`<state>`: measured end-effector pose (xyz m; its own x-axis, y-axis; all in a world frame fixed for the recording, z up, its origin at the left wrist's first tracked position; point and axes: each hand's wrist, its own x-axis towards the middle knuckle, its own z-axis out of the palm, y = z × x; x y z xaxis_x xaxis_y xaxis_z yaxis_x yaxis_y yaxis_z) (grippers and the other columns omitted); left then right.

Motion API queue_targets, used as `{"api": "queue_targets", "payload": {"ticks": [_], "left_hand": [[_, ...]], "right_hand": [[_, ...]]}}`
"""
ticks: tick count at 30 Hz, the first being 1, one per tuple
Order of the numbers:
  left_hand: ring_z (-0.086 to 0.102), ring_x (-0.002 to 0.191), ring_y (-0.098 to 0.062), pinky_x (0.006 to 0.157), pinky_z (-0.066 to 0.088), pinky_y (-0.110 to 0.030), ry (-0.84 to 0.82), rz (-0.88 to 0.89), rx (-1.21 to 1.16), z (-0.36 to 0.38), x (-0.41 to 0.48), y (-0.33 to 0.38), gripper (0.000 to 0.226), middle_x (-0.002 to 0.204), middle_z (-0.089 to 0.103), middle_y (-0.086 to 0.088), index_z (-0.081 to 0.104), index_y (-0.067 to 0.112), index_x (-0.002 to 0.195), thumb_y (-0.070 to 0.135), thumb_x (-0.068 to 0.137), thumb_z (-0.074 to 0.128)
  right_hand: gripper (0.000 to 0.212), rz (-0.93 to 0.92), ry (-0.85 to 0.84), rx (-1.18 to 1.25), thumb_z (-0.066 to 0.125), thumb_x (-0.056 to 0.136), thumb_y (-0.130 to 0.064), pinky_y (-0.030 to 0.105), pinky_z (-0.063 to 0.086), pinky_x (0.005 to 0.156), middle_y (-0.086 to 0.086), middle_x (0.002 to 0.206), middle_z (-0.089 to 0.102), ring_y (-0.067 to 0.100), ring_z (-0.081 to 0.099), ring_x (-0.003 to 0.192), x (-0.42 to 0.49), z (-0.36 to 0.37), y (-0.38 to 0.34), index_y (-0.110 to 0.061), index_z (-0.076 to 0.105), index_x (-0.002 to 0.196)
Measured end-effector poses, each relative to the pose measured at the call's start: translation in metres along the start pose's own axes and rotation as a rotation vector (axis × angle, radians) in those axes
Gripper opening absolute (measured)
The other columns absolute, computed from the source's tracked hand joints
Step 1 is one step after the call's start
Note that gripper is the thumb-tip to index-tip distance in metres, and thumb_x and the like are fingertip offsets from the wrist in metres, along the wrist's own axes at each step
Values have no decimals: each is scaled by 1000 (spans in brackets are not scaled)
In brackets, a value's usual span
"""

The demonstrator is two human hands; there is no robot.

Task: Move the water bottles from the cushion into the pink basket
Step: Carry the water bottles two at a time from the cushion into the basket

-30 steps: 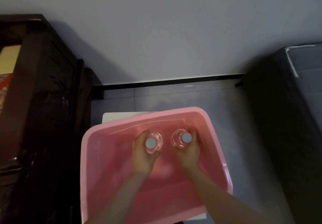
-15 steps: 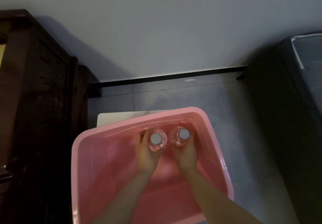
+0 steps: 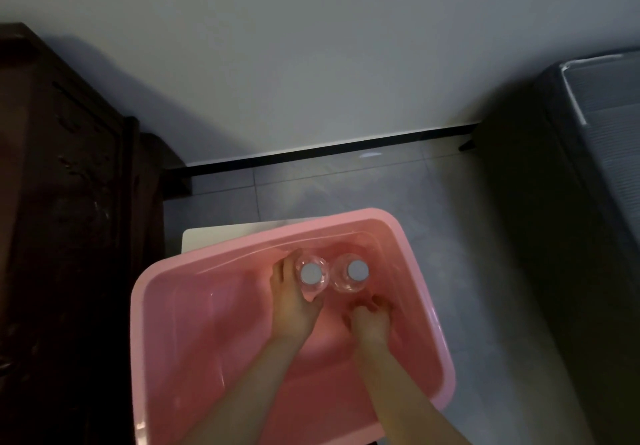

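Both of your hands are down inside the pink basket, which sits on a white surface whose corner pokes out at the far left of the rim. Two clear water bottles stand upright side by side at the far end of the basket, close to its back wall, seen from above so their pale caps face you. Your left hand is wrapped around the left bottle, its fingers curled along the bottle's left side and gripping it. The right bottle stands free, just beside the left one, the two nearly touching. Your right hand is a little nearer to you than that bottle and apart from it, holding nothing; its fingers look loosely curled, but the dim light and blur make it hard to tell how far they are spread. Both forearms run up from the bottom edge of the view over the near rim of the basket. Beyond the basket lies a grey tiled floor that meets a pale wall at a dark skirting strip. Dark wooden furniture stands along the left, and a dark bed with a grey ribbed mattress runs along the right
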<state>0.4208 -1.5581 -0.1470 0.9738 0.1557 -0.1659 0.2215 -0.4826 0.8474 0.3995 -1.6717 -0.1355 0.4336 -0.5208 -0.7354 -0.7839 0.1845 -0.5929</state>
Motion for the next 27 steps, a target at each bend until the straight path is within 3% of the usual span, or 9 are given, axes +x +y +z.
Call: {"api": "queue_targets", "payload": {"ticks": [3, 7, 10, 12, 15, 18, 20, 23, 27], "left_hand": [[50, 110, -22, 93, 32, -5, 11, 13, -25, 1, 1, 0, 67, 118, 49, -4, 56, 11, 116, -13, 56, 72], [53, 108, -10, 90, 49, -29, 2, -15, -99, 0, -1, 1, 67, 118, 52, 0, 58, 21, 114, -10, 58, 75], [49, 105, 9, 83, 48, -21, -2, -7, -107, 2, -2, 6, 71, 117, 51, 4, 53, 35, 112, -7, 59, 76], [48, 106, 4, 85, 42, -10, -13, -11, -94, 4, -2, 7, 73, 119, 51, 2, 51, 34, 114, -8, 59, 74], [47, 112, -12, 93, 34, -5, -48, -2, -71, 4, -3, 7, 75, 122, 48, -2, 49, 28, 120, -11, 60, 72], [45, 119, -24, 103, 36, -24, -121, -51, -34, -2, 0, 12, 78, 131, 44, -12, 46, 9, 130, -11, 60, 74], [42, 124, -30, 105, 34, -30, -195, -90, 25, -11, 5, 19, 84, 135, 40, -16, 41, 4, 135, -10, 59, 76], [40, 127, -30, 102, 34, -27, -283, -129, 95, -31, 5, 34, 85, 137, 39, -14, 38, 6, 136, -4, 61, 77], [42, 127, -21, 103, 34, -25, -312, -98, 140, -73, -2, 59, 75, 137, 42, -3, 43, 13, 133, 4, 68, 78]], "right_hand": [[31, 35, 3, 240, 39, 81, 21, 20, 38, 52, 8, 70, 52, 19, 42, 62, 7, 4, -5, -7, 54, 84], [37, 48, -13, 376, 32, 78, 20, 22, 29, 55, 2, 69, 49, 12, 36, 59, 6, 6, -3, -7, 57, 82], [41, 26, -23, 451, 28, 77, 22, 21, 28, 54, -4, 65, 44, 10, 35, 58, 5, 4, -5, -12, 50, 72], [41, 46, -33, 495, 27, 77, 22, 20, 29, 55, -3, 68, 44, 9, 36, 60, 5, 4, -4, -13, 49, 76], [41, 22, -53, 453, 30, 79, 20, 22, 26, 57, -4, 66, 44, 10, 34, 60, 3, 2, -4, -16, 49, 70], [38, 34, -91, 345, 34, 80, 18, 24, 26, 56, 3, 65, 40, 13, 32, 59, -4, -7, -8, -15, 47, 67], [32, 71, -149, 286, 39, 82, 17, 26, 34, 60, 9, 70, 45, 15, 41, 62, -12, -21, -13, -12, 52, 76], [24, 5, -259, 197, 51, 86, 10, 28, 53, 66, 12, 92, 65, 23, 63, 83, -38, -61, -25, -7, 61, 98], [25, -166, -321, 50, 60, 80, 12, 36, 49, 71, 14, 95, 70, 26, 63, 82, -72, -110, -50, -7, 67, 93]]}}
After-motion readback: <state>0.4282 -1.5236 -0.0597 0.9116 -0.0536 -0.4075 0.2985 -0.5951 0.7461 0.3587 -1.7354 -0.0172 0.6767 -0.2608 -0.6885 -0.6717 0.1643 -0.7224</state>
